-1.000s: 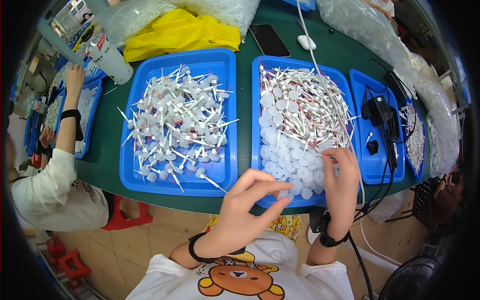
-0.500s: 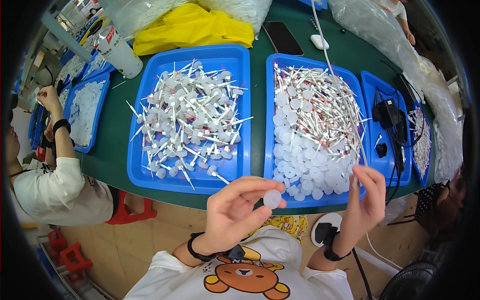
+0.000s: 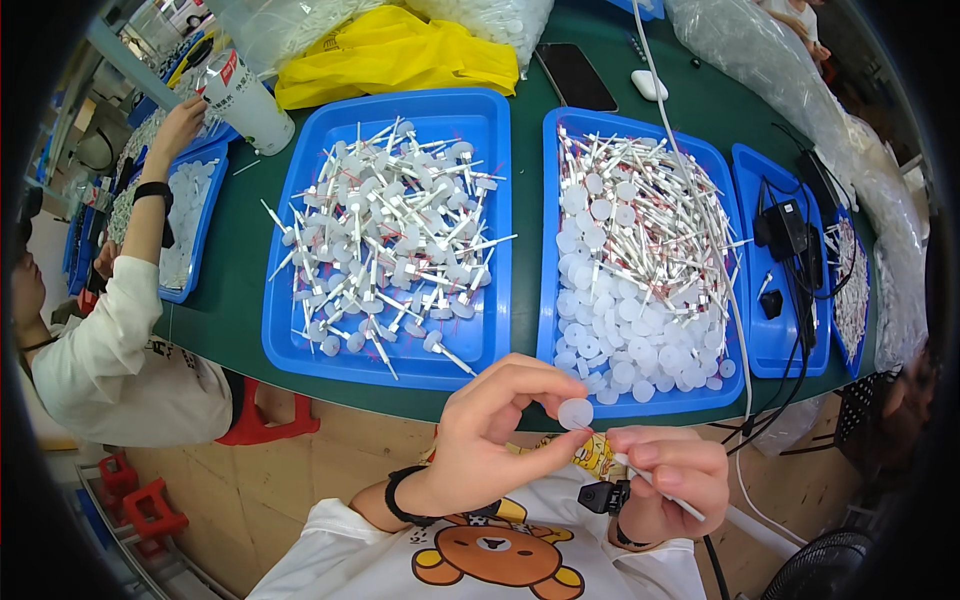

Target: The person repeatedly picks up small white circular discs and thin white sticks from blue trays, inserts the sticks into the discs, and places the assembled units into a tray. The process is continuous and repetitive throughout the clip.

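Between the thumb and fingers of my left hand (image 3: pixel 497 430) is a round translucent white disc (image 3: pixel 575 414), held by its edge. Close beside it, my right hand (image 3: pixel 680 480) pinches a thin white stick (image 3: pixel 660 487), whose upper tip points toward the disc; I cannot tell whether they touch. Both hands are in front of the table's near edge. Just beyond them stands a blue tray (image 3: pixel 548 300) with loose white sticks (image 3: pixel 650 210) and a heap of translucent discs (image 3: pixel 630 345). Left of it, another blue tray (image 3: pixel 290 350) holds sticks with discs fitted on them (image 3: pixel 390 230).
A white cable (image 3: pixel 690 180) runs across the right tray and hangs past the table edge. Further right, a blue tray (image 3: pixel 780 345) holds a black adapter (image 3: pixel 787 228) and cords. A phone (image 3: pixel 577 77), yellow bag (image 3: pixel 400 55) and cup (image 3: pixel 248 105) stand behind. A co-worker (image 3: pixel 130 330) sits at left.
My right hand has come down and left from the right tray's near edge, with a white stick now showing in it. My left hand has shifted slightly right with the disc. The co-worker's arm has reached forward.
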A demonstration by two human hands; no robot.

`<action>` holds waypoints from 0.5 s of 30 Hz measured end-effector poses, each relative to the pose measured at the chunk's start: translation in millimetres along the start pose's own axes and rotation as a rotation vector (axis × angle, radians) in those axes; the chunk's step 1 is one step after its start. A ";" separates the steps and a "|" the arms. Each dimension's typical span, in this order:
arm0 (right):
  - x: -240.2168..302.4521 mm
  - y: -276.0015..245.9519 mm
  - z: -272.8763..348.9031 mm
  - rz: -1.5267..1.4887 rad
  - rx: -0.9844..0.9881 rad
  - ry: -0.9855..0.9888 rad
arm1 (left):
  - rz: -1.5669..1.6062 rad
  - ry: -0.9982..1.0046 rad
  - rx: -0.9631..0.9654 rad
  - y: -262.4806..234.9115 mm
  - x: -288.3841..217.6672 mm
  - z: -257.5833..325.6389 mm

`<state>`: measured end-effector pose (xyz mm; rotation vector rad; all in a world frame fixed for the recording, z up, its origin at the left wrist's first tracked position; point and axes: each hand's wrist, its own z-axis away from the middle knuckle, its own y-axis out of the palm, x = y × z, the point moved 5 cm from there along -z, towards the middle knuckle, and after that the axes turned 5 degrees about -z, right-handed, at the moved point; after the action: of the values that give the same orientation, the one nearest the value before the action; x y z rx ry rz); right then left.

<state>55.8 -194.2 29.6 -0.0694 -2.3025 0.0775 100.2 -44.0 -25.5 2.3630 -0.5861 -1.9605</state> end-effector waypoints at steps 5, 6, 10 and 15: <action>-2.2 -2.2 -0.1 0.077 -0.004 0.068 | -0.033 -0.010 0.024 -2.8 -0.3 1.3; -3.3 -3.0 -0.3 0.080 -0.016 0.076 | -0.040 -0.009 0.028 -2.9 -1.0 0.6; -7.8 -5.4 0.2 0.102 -0.063 0.111 | -0.050 0.004 0.036 -2.8 -2.1 -1.0; -9.0 -6.9 -1.4 0.143 -0.039 0.099 | -0.032 -0.042 0.026 -2.2 0.3 -1.2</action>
<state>62.7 -201.7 24.4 -0.2528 -2.1977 0.1009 101.9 -42.3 -26.1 2.3664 -0.5833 -2.0330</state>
